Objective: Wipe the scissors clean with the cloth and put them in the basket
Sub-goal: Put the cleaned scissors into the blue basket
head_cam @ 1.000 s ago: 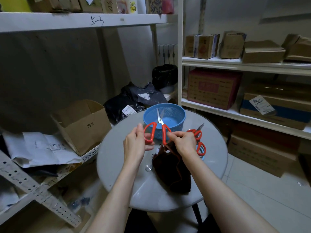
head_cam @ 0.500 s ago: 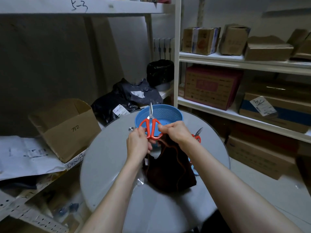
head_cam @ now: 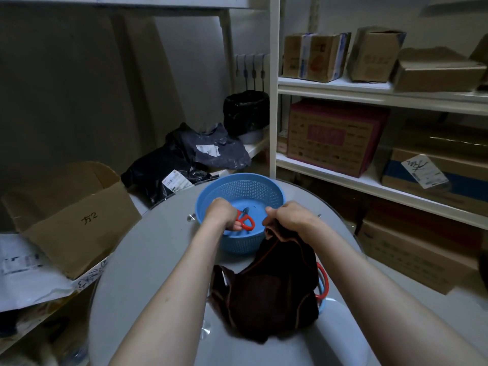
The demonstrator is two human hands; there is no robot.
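Left grip (head_cam: 221, 210) holds scissors (head_cam: 246, 223) inside basket (head_cam: 239, 178).

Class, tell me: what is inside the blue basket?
Red-handled scissors, gripped by the left hand, low inside the basket. The hand covers part of the handles; the blades are unclear.

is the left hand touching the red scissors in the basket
Touching: the head view shows the left hand gripping a handle loop of the red scissors inside the blue basket.
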